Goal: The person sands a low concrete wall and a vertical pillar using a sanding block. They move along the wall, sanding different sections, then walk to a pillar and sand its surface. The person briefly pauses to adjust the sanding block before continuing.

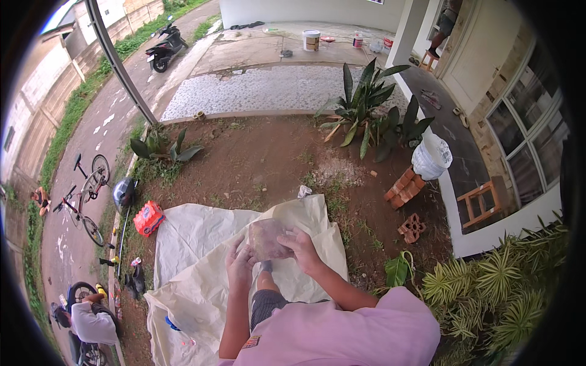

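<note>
A flat, squarish reddish-brown piece (pixel 268 239) with a pale dusty face is held up in front of my body; its material cannot be told. My right hand (pixel 300 247) grips its right side, with the thumb on the face that I see. At the lower left edge, the fingers of my left hand (pixel 240 265) hold it, and they look dusty. Beneath both hands a cream tarpaulin (pixel 201 270) lies creased over the soil. A small blue item (pixel 172 323) rests on the tarpaulin to the left of my left forearm.
Stacked red bricks (pixel 405 187) stand at right beside a white sack-like container (pixel 431 158), with a pierced clay block (pixel 412 228) nearer. Left are an orange-red pack (pixel 149 218), a helmet (pixel 124 194), a bicycle (pixel 89 196) and a crouching person (pixel 94 322). Potted plants (pixel 364 105) stand ahead.
</note>
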